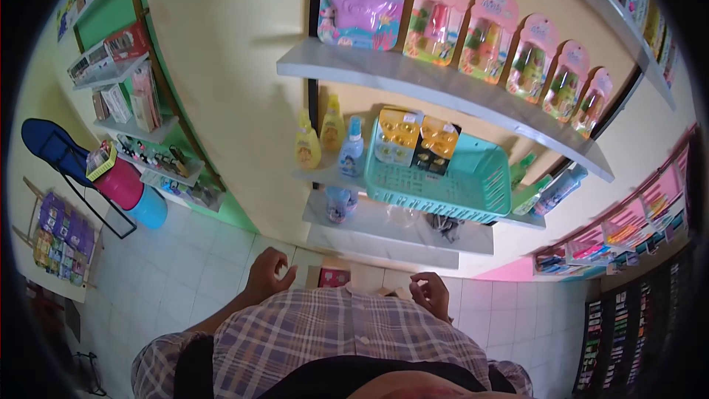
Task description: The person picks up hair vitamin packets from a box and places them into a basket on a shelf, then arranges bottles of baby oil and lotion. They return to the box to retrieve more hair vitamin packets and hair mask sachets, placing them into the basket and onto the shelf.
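Observation:
My left hand (270, 275) hangs in front of my plaid shirt, its fingers loosely curled and apart, holding nothing. My right hand (430, 294) is at the other side of the shirt, fingers bent with a gap between them and nothing held. Beyond both hands, a turquoise basket (443, 196) rests on a wall shelf, with yellow-and-black carded packs (417, 140) at its left end. Yellow bottles (307, 149) and a blue spray bottle (352, 151) stand left of the basket. Neither hand touches the shelves.
Pink carded packs (437, 18) and a purple star pack (362, 7) line the upper shelf (369, 66). A lower shelf (465, 238) juts out below the basket. Far left are a blue folding chair (52, 144) and a pink bin (120, 183). A red box (334, 278) lies low between my hands.

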Available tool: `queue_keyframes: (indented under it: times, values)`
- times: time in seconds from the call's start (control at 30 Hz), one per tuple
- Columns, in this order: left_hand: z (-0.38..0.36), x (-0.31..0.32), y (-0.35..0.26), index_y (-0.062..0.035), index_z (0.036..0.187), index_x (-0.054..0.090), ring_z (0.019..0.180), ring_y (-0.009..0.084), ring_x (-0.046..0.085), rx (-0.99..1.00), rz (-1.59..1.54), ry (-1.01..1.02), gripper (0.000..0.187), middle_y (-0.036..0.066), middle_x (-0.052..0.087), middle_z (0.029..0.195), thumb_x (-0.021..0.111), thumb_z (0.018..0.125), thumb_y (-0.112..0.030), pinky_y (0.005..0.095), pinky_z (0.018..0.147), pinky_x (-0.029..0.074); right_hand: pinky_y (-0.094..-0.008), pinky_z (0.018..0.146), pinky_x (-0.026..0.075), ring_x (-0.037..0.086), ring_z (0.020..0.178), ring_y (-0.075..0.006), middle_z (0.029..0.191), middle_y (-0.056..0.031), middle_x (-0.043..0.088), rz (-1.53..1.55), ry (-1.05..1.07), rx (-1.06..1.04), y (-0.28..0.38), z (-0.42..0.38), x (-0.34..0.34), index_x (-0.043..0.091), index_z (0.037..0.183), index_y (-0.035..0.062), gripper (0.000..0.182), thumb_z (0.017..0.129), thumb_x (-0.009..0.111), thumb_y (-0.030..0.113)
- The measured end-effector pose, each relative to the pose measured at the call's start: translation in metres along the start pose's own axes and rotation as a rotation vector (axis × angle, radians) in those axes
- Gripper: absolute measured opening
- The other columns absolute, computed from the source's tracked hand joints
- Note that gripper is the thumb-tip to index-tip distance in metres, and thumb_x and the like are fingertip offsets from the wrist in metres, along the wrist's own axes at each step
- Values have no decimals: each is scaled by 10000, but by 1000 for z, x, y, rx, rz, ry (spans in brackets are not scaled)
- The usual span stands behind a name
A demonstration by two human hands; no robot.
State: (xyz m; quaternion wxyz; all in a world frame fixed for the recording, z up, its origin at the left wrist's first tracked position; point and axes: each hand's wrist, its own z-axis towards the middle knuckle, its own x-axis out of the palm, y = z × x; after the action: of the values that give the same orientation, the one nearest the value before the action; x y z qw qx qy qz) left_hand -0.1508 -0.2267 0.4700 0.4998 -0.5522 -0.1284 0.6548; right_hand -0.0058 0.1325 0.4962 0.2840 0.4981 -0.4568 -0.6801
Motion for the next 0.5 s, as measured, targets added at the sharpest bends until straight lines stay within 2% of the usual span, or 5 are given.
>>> queue_keyframes:
  times: [0.07, 0.1, 0.17, 0.3, 0.5]
  values:
    - [13, -7, -6, -54, 881, 539, 632, 213, 501, 19, 33, -26, 243, 84, 501, 763, 755, 817, -143, 349, 566, 414, -230, 555, 480, 601, 669, -81, 1004, -71, 655, -28, 26, -38, 5, 5, 9, 636, 1049, 14, 219, 928, 701, 184]
    - [20, -7, -9, -54, 881, 539, 632, 213, 501, 11, 35, -14, 243, 84, 501, 763, 755, 817, -143, 349, 566, 414, -259, 595, 512, 635, 703, -129, 989, -78, 672, 20, 22, 23, 18, 7, 12, 657, 1035, 37, 249, 900, 730, 233]
    - [40, -6, -15, -47, 937, 546, 680, 199, 513, 95, -41, -223, 249, 92, 526, 829, 753, 824, -129, 335, 606, 423, -251, 585, 487, 618, 691, -121, 984, -75, 672, -20, -57, -45, 20, 18, 24, 655, 1026, 33, 230, 891, 740, 198]
    - [75, -14, -26, -41, 993, 545, 717, 186, 514, 116, -101, -301, 268, 88, 540, 897, 746, 832, -113, 317, 651, 427, -240, 572, 457, 586, 658, -108, 957, -65, 667, 0, -102, -91, 49, 33, 41, 653, 1017, 28, 203, 884, 739, 154]
    - [138, -40, -23, -49, 1156, 570, 825, 158, 555, 142, -157, -376, 374, 73, 604, 1016, 762, 851, -148, 287, 720, 427, -248, 592, 442, 548, 655, -87, 891, -39, 645, 32, 126, -189, 80, 42, 61, 665, 1020, 37, 169, 875, 718, 106]
